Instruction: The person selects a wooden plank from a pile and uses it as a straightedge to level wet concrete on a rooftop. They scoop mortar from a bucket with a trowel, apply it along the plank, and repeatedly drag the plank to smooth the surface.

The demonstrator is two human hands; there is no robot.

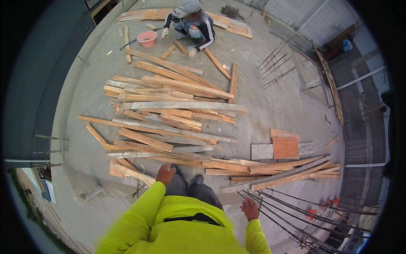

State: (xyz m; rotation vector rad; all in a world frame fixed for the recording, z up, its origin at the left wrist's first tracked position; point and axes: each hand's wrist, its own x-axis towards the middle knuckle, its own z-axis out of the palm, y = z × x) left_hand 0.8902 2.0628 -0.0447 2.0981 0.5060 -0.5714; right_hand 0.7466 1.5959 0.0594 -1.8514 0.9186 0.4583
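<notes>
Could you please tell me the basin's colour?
The basin is pink, seen best in the head view.

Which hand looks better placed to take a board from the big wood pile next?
Probably the left hand: it appears close to the near edge of the wood pile. The right hand is farther away, out by the steel rods.

A large heap of planks (186, 105) lies on the floor (249, 91) ahead of the wearer's feet (196, 180), its near edge just beyond the left grip (165, 174). To its right is a smaller stack of planks (287, 166), with flat boards (285, 148) just behind it. Rebar (304, 210) stretches rightward from near the right grip (249, 208), on that stack's near side. Beyond the heap is a co-worker (205, 33), with a bucket (146, 42) to the left and panels (152, 14) behind.
</notes>
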